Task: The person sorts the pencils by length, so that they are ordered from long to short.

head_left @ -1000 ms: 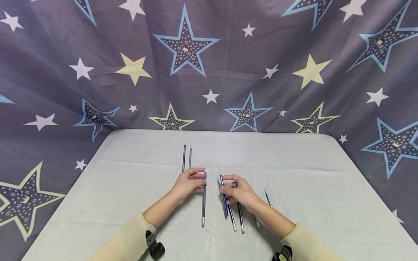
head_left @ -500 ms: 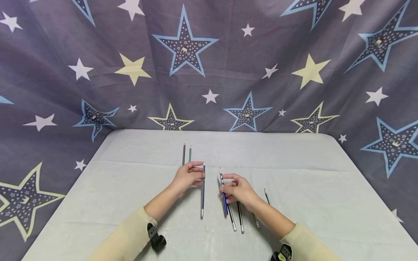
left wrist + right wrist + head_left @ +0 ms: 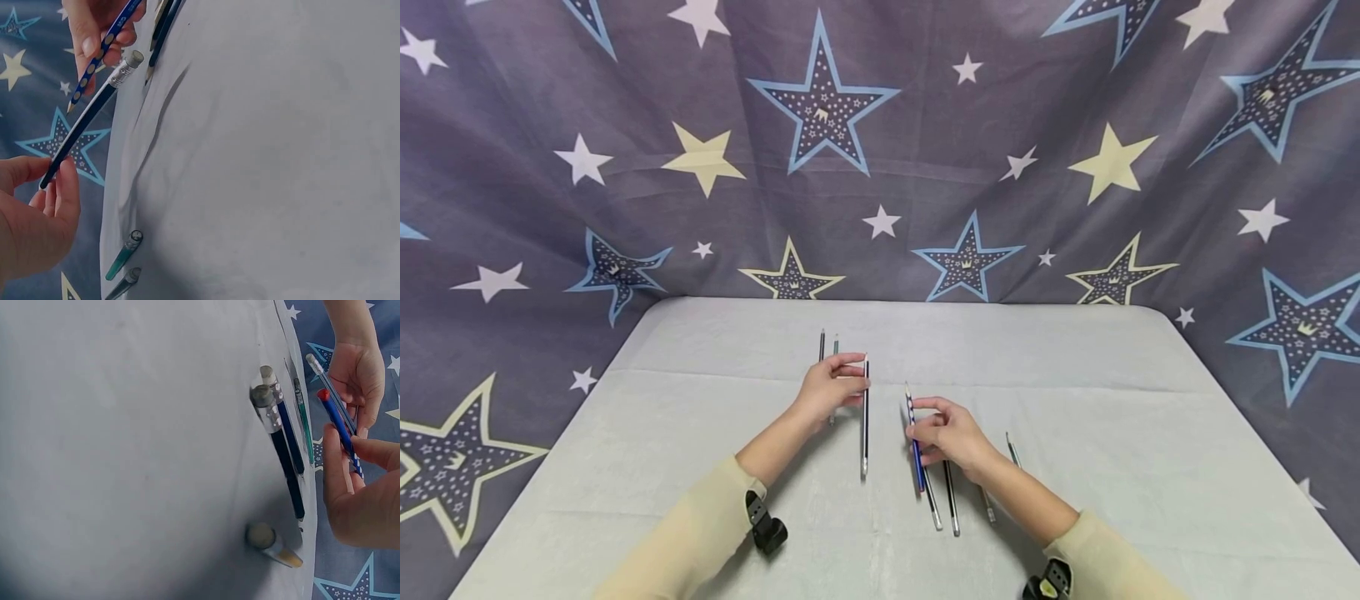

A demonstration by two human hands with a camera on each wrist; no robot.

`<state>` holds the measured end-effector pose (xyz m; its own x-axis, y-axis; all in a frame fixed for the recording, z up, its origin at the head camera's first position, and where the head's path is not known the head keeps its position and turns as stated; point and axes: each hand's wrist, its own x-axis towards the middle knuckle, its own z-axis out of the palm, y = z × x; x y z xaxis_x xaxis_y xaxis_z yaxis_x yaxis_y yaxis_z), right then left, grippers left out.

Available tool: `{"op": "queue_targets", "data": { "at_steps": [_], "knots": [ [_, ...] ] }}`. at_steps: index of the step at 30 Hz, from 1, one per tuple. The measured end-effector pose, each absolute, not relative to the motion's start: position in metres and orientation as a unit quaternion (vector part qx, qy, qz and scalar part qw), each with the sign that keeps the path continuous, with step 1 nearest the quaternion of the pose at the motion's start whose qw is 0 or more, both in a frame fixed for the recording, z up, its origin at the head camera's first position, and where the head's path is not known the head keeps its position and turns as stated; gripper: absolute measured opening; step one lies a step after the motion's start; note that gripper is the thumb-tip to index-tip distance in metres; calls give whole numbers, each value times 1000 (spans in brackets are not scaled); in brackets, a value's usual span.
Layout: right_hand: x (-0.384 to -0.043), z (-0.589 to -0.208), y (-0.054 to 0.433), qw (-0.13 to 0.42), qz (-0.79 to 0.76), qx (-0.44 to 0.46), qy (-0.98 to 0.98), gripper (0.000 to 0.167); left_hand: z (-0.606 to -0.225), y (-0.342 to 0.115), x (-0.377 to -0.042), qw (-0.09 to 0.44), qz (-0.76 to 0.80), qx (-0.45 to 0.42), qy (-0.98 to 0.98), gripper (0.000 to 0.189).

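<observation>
Between thumb and fingers, my left hand (image 3: pixel 827 392) pinches a dark pencil (image 3: pixel 866 429) near its pointed end, its white eraser toward me. In the left wrist view that pencil (image 3: pixel 84 125) slants up across the view. My right hand (image 3: pixel 953 437) pinches a blue pencil (image 3: pixel 918 471) with light dots along its grip; the right wrist view shows its red end (image 3: pixel 324 394). Both pencils point away from me. Beyond my left hand lie a black pencil (image 3: pixel 822 342) and a teal pencil (image 3: pixel 837 342), partly hidden by that hand.
Two black pencils (image 3: pixel 952 508) with eraser ends lie partly under my right hand on the grey-white tablecloth (image 3: pixel 1112 467). Another pencil (image 3: pixel 1012 450) passes beneath my right forearm. A dark star-patterned curtain (image 3: pixel 910 167) hangs behind the table's far edge.
My left hand has moved forward, away from me, carrying the dark pencil, and now covers more of the teal pencil. The right hand has stayed nearly still with the blue pencil.
</observation>
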<state>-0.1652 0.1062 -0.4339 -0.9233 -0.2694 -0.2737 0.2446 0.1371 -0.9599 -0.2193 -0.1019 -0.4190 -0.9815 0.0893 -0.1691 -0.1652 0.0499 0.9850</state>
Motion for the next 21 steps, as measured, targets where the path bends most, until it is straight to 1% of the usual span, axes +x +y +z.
{"op": "queue_targets", "data": {
  "at_steps": [14,21],
  "knots": [
    [-161,-430,105,210,-659,-3,722,50,-419,-104,-237,62,675,-52,734,46],
    [-161,-431,104,211,-660,-5,720,50,-419,-103,-246,42,660,-49,749,46]
  ]
}}
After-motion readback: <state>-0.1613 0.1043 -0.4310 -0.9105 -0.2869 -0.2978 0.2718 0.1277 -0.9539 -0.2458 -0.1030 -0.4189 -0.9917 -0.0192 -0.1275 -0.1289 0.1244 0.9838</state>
